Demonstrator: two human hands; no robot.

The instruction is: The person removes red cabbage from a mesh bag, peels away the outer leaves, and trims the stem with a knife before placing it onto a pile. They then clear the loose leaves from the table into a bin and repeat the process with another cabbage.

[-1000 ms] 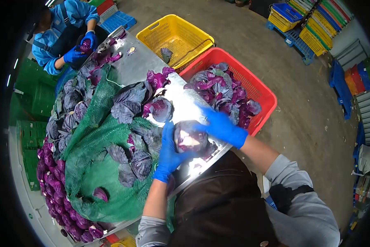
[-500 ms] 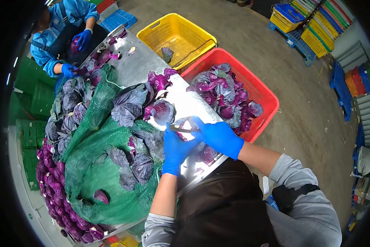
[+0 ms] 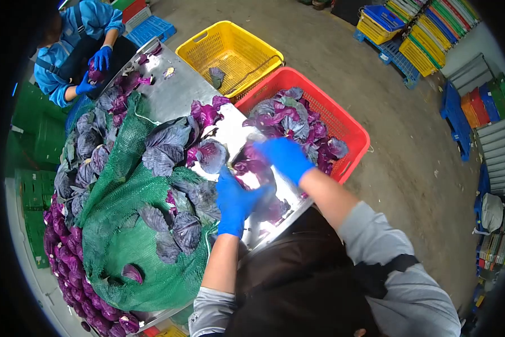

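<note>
My left hand [image 3: 234, 203], in a blue glove, curves round a red cabbage [image 3: 249, 163], with the thumb and fingers on either side of it. Beyond it, close to the red crate, is my gloved right hand [image 3: 286, 159], smeared by motion so its grip does not show. No knife can be made out now. Under the hands the steel table [image 3: 193, 73] shines brightly, and loose purple outer leaves [image 3: 210, 155] lie just left of them. A green mesh sack [image 3: 128, 241] with dark leaves on it spreads across the table's left part.
Against the table's right side stands a red crate [image 3: 360, 130] holding purple leaves. Behind it is a yellow crate [image 3: 199, 48] with one leaf inside. Whole red cabbages [image 3: 67, 253] are piled at the left. A co-worker in blue [image 3: 75, 50] handles a cabbage at the far end.
My right hand has moved up and away from my left hand, toward the red crate. The knife blade seen between the hands earlier is out of sight. The view has shifted slightly.
</note>
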